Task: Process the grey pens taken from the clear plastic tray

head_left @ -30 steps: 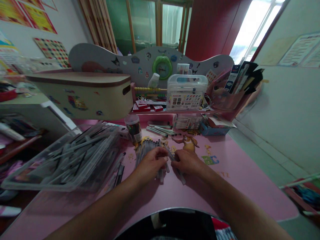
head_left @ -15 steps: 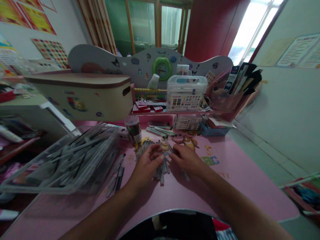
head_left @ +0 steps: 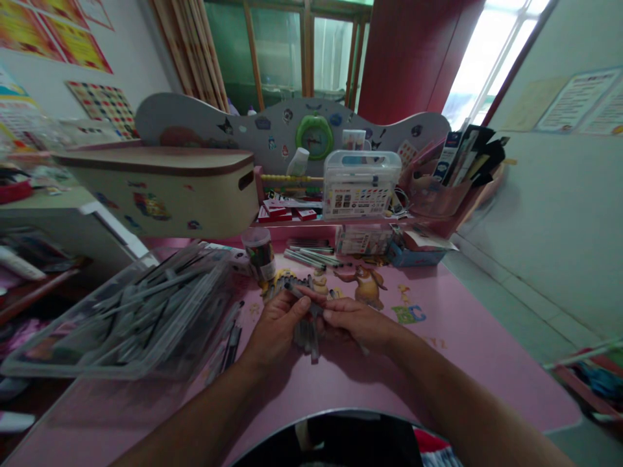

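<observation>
Two hands meet at the centre of the frame, and one grey pen (head_left: 296, 293) is held between them. The left hand (head_left: 275, 324) grips it under the thumb near its dark end, and the right hand (head_left: 357, 318) pinches it lower down. Directly beneath them, a bundle of grey pens (head_left: 305, 334) lies on the pink desk (head_left: 467, 376); more than a handful of dark ends show above the left hand, but they overlap too much for a sure count.

At centre left stands one clear plastic tray (head_left: 111, 373), heaped with pens past counting. Just right of it lie at least two dark pens (head_left: 232, 347) among paler ones. One lidded jar (head_left: 259, 250) stands left of the frame's centre, and several pale pens (head_left: 306, 258) lie to its right. Upper centre has one green clock (head_left: 314, 138) and one clear carrying case (head_left: 363, 188); upper left, one cream bin (head_left: 160, 201); right of centre, one blue box (head_left: 413, 254); upper right, one pink holder (head_left: 438, 198) packed with stationery.

The hands hide the middle of the bundle, and the held pen's lower end is lost among the fingers. The jar's contents are blurred. Both forearms run out of the frame at the bottom, and a basket (head_left: 584, 383) is cut off at the lower right edge.
</observation>
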Action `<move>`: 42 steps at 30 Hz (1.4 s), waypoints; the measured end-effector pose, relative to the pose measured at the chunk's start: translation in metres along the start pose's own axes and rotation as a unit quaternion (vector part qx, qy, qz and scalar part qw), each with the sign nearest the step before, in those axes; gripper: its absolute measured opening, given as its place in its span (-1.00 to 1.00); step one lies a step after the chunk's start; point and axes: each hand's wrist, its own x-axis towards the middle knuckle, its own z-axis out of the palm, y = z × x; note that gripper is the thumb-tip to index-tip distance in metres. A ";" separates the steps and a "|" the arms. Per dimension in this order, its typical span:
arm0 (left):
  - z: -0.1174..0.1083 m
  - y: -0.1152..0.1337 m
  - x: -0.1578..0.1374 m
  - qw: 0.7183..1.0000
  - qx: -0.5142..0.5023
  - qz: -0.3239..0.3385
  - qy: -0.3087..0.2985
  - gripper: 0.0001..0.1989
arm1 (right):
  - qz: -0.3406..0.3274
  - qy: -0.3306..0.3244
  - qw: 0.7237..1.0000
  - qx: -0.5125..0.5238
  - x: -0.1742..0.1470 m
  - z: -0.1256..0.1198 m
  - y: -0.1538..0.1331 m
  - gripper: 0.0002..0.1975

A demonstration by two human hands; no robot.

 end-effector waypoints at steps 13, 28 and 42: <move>-0.001 0.000 0.005 0.994 -0.047 0.043 0.084 -0.66 | -0.132 0.092 0.966 -0.203 0.006 0.015 0.002 -0.58; -0.003 0.008 0.001 0.997 -0.078 0.000 0.012 -0.69 | 0.104 -0.192 0.928 0.303 0.008 0.004 0.018 -0.67; -0.007 0.012 0.002 0.998 0.001 0.044 0.040 -0.70 | 0.008 -0.009 0.990 0.139 0.007 0.012 0.008 -0.47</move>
